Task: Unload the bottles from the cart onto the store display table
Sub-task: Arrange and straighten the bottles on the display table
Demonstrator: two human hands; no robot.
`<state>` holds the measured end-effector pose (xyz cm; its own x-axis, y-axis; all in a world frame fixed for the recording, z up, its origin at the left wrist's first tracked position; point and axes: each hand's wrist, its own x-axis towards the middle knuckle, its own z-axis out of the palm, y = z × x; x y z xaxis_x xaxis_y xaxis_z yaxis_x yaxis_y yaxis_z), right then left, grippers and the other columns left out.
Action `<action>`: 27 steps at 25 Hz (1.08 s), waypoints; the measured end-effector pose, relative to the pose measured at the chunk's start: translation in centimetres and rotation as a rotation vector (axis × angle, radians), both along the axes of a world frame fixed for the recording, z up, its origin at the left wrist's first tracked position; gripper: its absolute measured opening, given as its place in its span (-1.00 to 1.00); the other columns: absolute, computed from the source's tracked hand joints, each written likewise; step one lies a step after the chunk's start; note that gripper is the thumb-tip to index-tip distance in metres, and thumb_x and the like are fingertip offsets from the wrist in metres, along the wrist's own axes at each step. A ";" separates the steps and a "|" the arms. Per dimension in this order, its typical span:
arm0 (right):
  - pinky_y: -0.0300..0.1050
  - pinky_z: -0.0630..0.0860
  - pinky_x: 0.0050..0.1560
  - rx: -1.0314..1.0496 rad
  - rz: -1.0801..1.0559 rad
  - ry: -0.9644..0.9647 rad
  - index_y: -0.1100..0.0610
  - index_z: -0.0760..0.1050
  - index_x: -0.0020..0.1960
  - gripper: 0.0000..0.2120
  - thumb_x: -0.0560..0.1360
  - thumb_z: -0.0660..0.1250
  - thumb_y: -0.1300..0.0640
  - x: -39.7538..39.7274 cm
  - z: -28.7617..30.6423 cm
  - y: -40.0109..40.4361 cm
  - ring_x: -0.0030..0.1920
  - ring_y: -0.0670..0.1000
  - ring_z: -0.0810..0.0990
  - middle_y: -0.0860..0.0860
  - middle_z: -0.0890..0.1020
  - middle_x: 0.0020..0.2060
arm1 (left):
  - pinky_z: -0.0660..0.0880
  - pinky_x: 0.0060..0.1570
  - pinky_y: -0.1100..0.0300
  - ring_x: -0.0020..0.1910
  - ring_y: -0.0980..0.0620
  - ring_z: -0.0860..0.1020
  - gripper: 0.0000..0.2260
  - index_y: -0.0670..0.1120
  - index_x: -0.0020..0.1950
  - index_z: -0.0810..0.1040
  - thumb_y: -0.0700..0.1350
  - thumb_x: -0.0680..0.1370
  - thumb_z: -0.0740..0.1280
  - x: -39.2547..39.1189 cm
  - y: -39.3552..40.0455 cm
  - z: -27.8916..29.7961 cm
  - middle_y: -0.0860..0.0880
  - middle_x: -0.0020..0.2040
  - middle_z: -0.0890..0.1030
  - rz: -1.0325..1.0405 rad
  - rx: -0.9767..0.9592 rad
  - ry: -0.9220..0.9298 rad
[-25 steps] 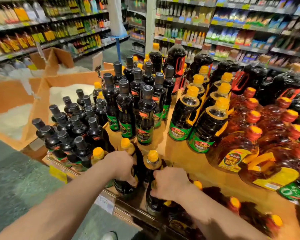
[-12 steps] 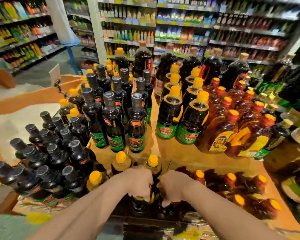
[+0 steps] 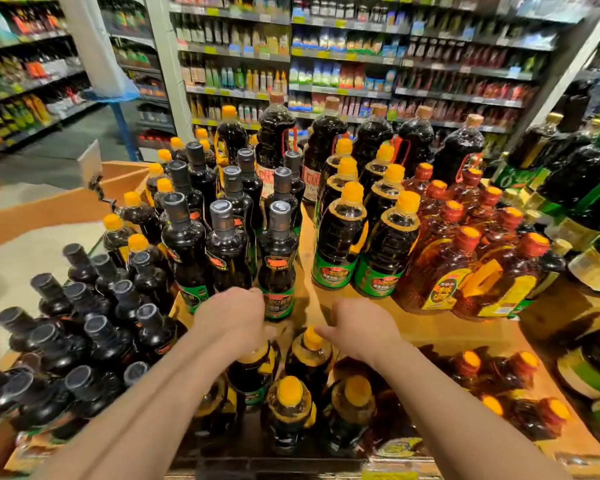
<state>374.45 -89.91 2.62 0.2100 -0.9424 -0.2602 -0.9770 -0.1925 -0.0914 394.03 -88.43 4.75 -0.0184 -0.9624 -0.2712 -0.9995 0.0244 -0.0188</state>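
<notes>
Two bare hands reach out over a wooden store display table [image 3: 430, 332] that is packed with bottles. The left hand [image 3: 234, 318] is curled over the top of a dark bottle with a yellow handle [image 3: 253, 370], so its cap is hidden; the hand seems to be gripping it. The right hand [image 3: 359, 327] is just beside a dark bottle with an orange cap [image 3: 310, 355]. Its thumb touches that cap, but I cannot tell if the fingers hold anything.

Right below both hands stand more dark orange-capped bottles [image 3: 290, 407], bunched close together. Just past the hands, farther from the person, stand tall black bottles with grey caps [image 3: 222, 251] and fat dark jugs with green labels [image 3: 340, 240]. Out past the right hand are red-capped amber bottles [image 3: 444, 268].

The cart cannot be seen, so I cannot tell how many bottles are left in it. The table looks very full, so much of the job seems done. The bottles near the hands may need setting in neat rows.
</notes>
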 end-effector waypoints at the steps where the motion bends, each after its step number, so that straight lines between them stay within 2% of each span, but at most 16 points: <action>1: -0.03 0.54 -0.14 0.027 0.019 -0.007 0.08 0.45 0.04 -0.59 0.47 0.27 -0.26 0.8 -0.3 -0.5 -0.05 0.12 0.55 0.06 0.57 -0.09 | 0.52 -0.15 0.10 -0.06 -0.05 0.54 -0.53 -0.06 0.11 0.48 0.32 0.50 0.28 1.0 -0.8 -0.4 -0.01 -0.03 0.53 -0.004 0.096 -0.045; 3: 0.00 0.53 -0.08 0.129 0.118 0.057 0.07 0.44 0.16 -0.57 0.48 0.29 -0.22 2.6 -1.7 -0.6 0.04 0.13 0.54 0.06 0.58 0.02 | 0.56 -0.02 0.08 0.02 -0.06 0.58 -0.39 -0.05 0.33 0.47 0.36 0.49 0.26 1.7 -1.4 -1.8 -0.05 0.12 0.59 -0.106 0.307 -0.040; 5: -0.03 0.52 -0.10 0.157 0.142 0.065 0.07 0.46 0.17 -0.58 0.46 0.33 -0.19 3.5 -3.2 -0.8 0.04 0.14 0.55 0.07 0.59 0.03 | 0.57 0.01 0.08 0.04 -0.06 0.60 -0.39 -0.02 0.44 0.40 0.30 0.50 0.31 1.3 -1.5 -3.0 -0.06 0.14 0.61 -0.179 0.361 0.035; 6: -0.03 0.53 -0.09 0.153 0.135 0.044 0.09 0.49 0.17 -0.57 0.45 0.35 -0.18 3.6 -3.6 -1.1 0.04 0.15 0.55 0.08 0.59 0.02 | 0.57 -0.03 0.11 -0.01 -0.05 0.61 -0.43 -0.03 0.43 0.41 0.24 0.52 0.34 1.1 -1.8 -3.5 -0.07 0.07 0.62 -0.199 0.338 0.050; 8: -0.02 0.56 -0.02 0.149 0.145 0.031 0.13 0.53 0.18 -0.54 0.44 0.38 -0.17 3.5 -3.9 -1.6 0.07 0.16 0.56 0.11 0.60 0.03 | 0.56 -0.20 0.17 -0.26 0.02 0.60 -0.53 -0.04 0.42 0.44 0.13 0.56 0.33 0.6 -2.3 -3.8 -0.03 -0.20 0.58 -0.226 0.319 0.069; 9: -0.01 0.57 0.01 0.166 0.148 0.046 0.15 0.53 0.19 -0.52 0.43 0.40 -0.17 3.3 -4.0 -1.7 0.08 0.17 0.56 0.13 0.60 0.04 | 0.56 -0.28 0.20 -0.36 0.06 0.59 -0.55 -0.02 0.43 0.43 0.10 0.58 0.31 0.4 -2.3 -4.0 0.00 -0.26 0.54 -0.212 0.346 0.090; 11: -0.01 0.57 0.05 0.211 0.141 0.081 0.17 0.52 0.21 -0.47 0.41 0.43 -0.16 2.9 -4.0 -1.6 0.11 0.17 0.55 0.15 0.59 0.06 | 0.58 -0.31 0.21 -0.39 0.06 0.62 -0.54 0.01 0.48 0.39 0.07 0.59 0.30 0.0 -2.3 -4.4 -0.01 -0.24 0.58 -0.189 0.408 0.129; 14: -0.02 0.55 0.03 0.217 0.092 0.057 0.18 0.50 0.22 -0.45 0.40 0.44 -0.16 2.3 -3.5 -1.4 0.12 0.17 0.54 0.15 0.57 0.08 | 0.64 -0.11 0.14 -0.39 0.04 0.59 -0.54 0.02 0.50 0.36 0.05 0.60 0.28 -0.5 -2.7 -5.0 -0.05 -0.25 0.64 -0.194 0.434 0.145; 16: -0.02 0.54 -0.02 0.202 0.091 0.068 0.16 0.50 0.20 -0.48 0.42 0.41 -0.19 2.4 -3.2 -1.2 0.09 0.16 0.55 0.14 0.58 0.06 | 0.64 -0.18 0.17 -0.42 0.06 0.59 -0.50 0.02 0.51 0.34 0.07 0.58 0.30 -0.5 -2.7 -4.9 -0.05 -0.26 0.65 -0.181 0.413 0.177; 19: -0.03 0.48 -0.15 0.189 0.138 0.192 0.12 0.50 0.13 -0.52 0.47 0.31 -0.25 2.7 -2.6 -1.0 0.05 0.15 0.56 0.09 0.58 0.02 | 0.61 -0.26 0.15 -0.33 0.04 0.59 -0.34 0.03 0.54 0.23 0.21 0.51 0.35 0.8 -2.0 -4.0 -0.02 -0.22 0.62 -0.140 0.407 0.206; 20: -0.04 0.45 -0.17 0.185 0.160 0.243 0.11 0.49 0.14 -0.52 0.47 0.28 -0.27 2.8 -2.1 -0.9 0.06 0.15 0.56 0.07 0.57 0.03 | 0.59 -0.24 0.10 -0.25 0.01 0.58 -0.32 0.01 0.48 0.29 0.29 0.46 0.36 1.5 -1.4 -3.0 -0.01 -0.19 0.59 -0.148 0.374 0.160; 22: -0.05 0.41 -0.16 0.122 0.199 0.289 0.10 0.49 0.07 -0.56 0.49 0.25 -0.27 3.7 -1.1 -0.8 0.05 0.15 0.54 0.07 0.57 0.00 | 0.53 -0.19 0.05 -0.08 -0.04 0.57 -0.37 -0.06 0.16 0.50 0.41 0.35 0.37 3.2 -0.1 -1.1 0.01 -0.10 0.56 -0.225 0.290 -0.070; 23: -0.05 0.39 -0.16 0.033 0.220 0.251 0.10 0.48 0.00 -0.63 0.50 0.24 -0.22 4.5 -0.6 -0.7 0.03 0.15 0.53 0.07 0.57 -0.05 | 0.52 -0.20 0.05 -0.03 -0.07 0.57 -0.39 -0.09 0.01 0.51 0.43 0.32 0.38 4.1 0.4 -0.5 0.01 -0.08 0.56 -0.271 0.312 -0.192; 24: -0.05 0.38 -0.15 -0.073 0.255 0.188 0.11 0.46 -0.06 -0.68 0.52 0.22 -0.16 5.6 -0.4 -0.5 -0.01 0.16 0.53 0.08 0.57 -0.11 | 0.51 -0.20 0.05 0.01 -0.08 0.58 -0.41 -0.10 -0.06 0.50 0.42 0.31 0.39 4.7 1.0 -0.2 0.00 -0.07 0.57 -0.312 0.390 -0.270; 25: -0.05 0.39 -0.15 -0.150 0.304 0.115 0.11 0.45 -0.07 -0.71 0.52 0.21 -0.12 6.9 -0.4 -0.1 -0.05 0.16 0.54 0.07 0.56 -0.16 | 0.52 -0.17 0.03 0.04 -0.09 0.58 -0.42 -0.10 -0.03 0.51 0.40 0.32 0.41 5.1 1.4 -0.6 -0.01 -0.03 0.58 -0.345 0.498 -0.297; 27: -0.04 0.40 -0.17 -0.122 0.398 0.028 0.09 0.44 0.06 -0.68 0.52 0.20 -0.15 9.3 -0.7 1.0 -0.08 0.16 0.54 0.05 0.54 -0.17 | 0.56 -0.01 -0.02 0.12 -0.12 0.55 -0.37 -0.15 0.20 0.52 0.30 0.36 0.46 5.4 1.6 -2.4 -0.06 0.12 0.59 -0.396 0.657 -0.255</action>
<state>383.74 -88.94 1.89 0.5587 -0.8132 -0.1630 -0.8259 -0.5636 -0.0188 399.39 -86.83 2.36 -0.1856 -0.5397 -0.8211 -0.8814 0.4609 -0.1037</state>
